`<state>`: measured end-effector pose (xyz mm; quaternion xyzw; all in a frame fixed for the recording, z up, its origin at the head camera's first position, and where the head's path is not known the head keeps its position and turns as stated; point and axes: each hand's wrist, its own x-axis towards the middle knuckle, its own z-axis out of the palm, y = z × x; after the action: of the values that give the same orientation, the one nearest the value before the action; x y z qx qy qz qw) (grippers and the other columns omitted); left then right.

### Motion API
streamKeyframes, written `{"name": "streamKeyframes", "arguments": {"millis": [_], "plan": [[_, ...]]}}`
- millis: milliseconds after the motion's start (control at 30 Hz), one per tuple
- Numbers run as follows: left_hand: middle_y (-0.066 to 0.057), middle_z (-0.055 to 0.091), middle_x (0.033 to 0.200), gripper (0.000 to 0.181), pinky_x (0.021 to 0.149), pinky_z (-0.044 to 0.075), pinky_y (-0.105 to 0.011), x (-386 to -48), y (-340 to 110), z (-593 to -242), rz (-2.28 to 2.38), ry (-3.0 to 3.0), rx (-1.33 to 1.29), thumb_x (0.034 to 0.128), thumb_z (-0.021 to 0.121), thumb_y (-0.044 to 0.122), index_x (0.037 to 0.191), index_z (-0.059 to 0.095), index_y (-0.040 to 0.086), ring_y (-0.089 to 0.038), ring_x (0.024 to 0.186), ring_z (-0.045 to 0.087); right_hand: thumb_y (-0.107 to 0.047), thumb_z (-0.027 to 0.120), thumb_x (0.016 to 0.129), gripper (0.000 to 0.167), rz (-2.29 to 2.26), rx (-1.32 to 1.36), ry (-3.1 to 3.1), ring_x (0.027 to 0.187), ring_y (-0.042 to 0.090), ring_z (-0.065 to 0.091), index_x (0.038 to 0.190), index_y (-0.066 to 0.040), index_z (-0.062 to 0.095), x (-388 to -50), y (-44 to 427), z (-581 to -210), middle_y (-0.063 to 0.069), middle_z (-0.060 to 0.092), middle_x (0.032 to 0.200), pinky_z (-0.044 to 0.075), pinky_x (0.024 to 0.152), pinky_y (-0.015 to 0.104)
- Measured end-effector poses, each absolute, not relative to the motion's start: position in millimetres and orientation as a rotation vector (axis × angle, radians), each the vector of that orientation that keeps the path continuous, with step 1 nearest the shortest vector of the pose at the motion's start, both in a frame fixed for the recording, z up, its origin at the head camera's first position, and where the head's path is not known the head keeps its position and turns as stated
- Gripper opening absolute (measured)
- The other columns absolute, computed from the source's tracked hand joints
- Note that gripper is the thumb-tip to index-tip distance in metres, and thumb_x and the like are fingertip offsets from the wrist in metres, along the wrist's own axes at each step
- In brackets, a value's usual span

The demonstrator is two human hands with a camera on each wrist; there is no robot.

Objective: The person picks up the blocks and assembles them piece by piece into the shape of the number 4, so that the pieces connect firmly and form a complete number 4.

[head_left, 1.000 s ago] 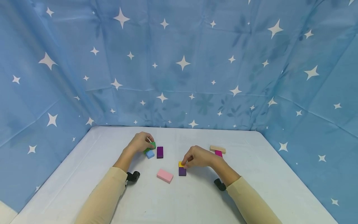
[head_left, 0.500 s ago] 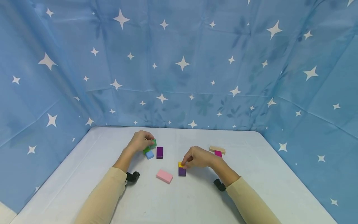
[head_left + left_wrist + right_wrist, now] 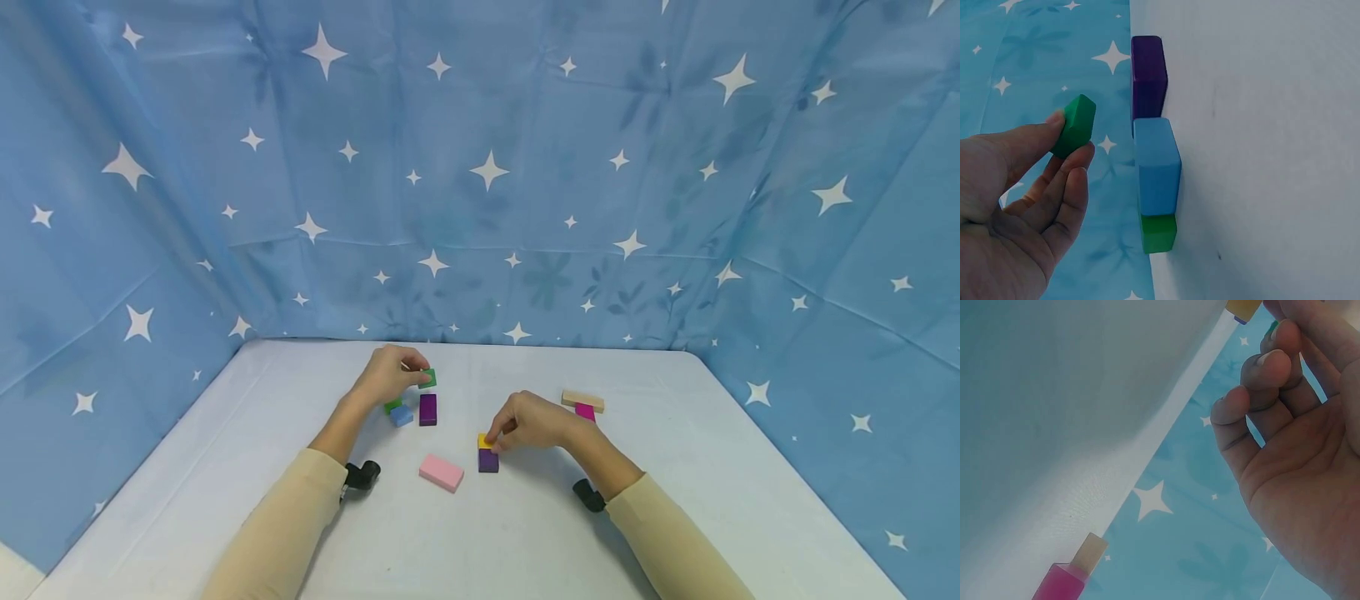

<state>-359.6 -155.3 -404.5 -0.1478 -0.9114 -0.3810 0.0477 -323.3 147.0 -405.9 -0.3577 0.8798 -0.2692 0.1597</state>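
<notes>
A green block (image 3: 427, 378) is pinched between the thumb and fingers of my left hand (image 3: 386, 375), held up clear of the other blocks. In the left wrist view the same green block (image 3: 1076, 127) shows at the fingertips of the left hand (image 3: 1029, 181). My right hand (image 3: 531, 419) has thumb and fingertips on a yellow block (image 3: 484, 441), which touches a dark purple block (image 3: 488, 461). The right wrist view catches only part of the yellow block (image 3: 1244, 309) by the right hand (image 3: 1310, 431).
Left of centre, a light blue block (image 3: 402, 415) touches another green block (image 3: 392, 405), with a purple block (image 3: 428, 409) beside them. A pink block (image 3: 442, 472) lies nearer. A wooden block (image 3: 582, 401) and a magenta block (image 3: 585, 412) touch at the right.
My left hand has lifted the green block and carried it to the right, away from the light blue and other green blocks. The right hand has stayed at the yellow block.
</notes>
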Motion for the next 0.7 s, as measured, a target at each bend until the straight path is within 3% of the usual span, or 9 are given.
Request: {"name": "streamKeyframes", "arguments": {"millis": [267,500,700], "plan": [[0.0,0.075,0.099,0.011,0.083,0.057,-0.038,-359.2,-150.2,-407.1,-1.158,-2.783,-0.482,0.0939,0.079,0.02,0.103,0.08,0.014,-0.019,0.094,0.07,-0.017,0.083,0.09,0.012,-0.745,-1.004,2.526,0.069,0.007,0.053,0.101,-0.02,0.085,-323.4,147.1,-406.0,-0.014,0.076,0.087,0.044,0.062,0.021],[-0.001,0.076,0.105,0.011,0.082,0.059,-0.037,-356.9,-138.4,-410.1,-1.239,-2.759,-0.493,0.0942,0.078,0.02,0.104,0.081,0.015,-0.019,0.095,0.073,-0.015,0.083,0.09,0.013,-0.742,-1.003,2.53,0.072,0.008,0.055,0.101,-0.02,0.085,-324.1,147.2,-406.4,-0.013,0.077,0.088,0.047,0.064,0.022],[0.001,0.077,0.1,0.009,0.083,0.059,-0.036,-355.0,-130.3,-411.2,-1.207,-2.762,-0.484,0.0939,0.079,0.019,0.102,0.081,0.015,-0.02,0.096,0.073,-0.015,0.082,0.09,0.012,-0.751,-1.011,2.519,0.071,0.009,0.055,0.101,-0.019,0.085,-325.2,146.8,-405.8,-0.012,0.077,0.089,0.046,0.063,0.022]]}}
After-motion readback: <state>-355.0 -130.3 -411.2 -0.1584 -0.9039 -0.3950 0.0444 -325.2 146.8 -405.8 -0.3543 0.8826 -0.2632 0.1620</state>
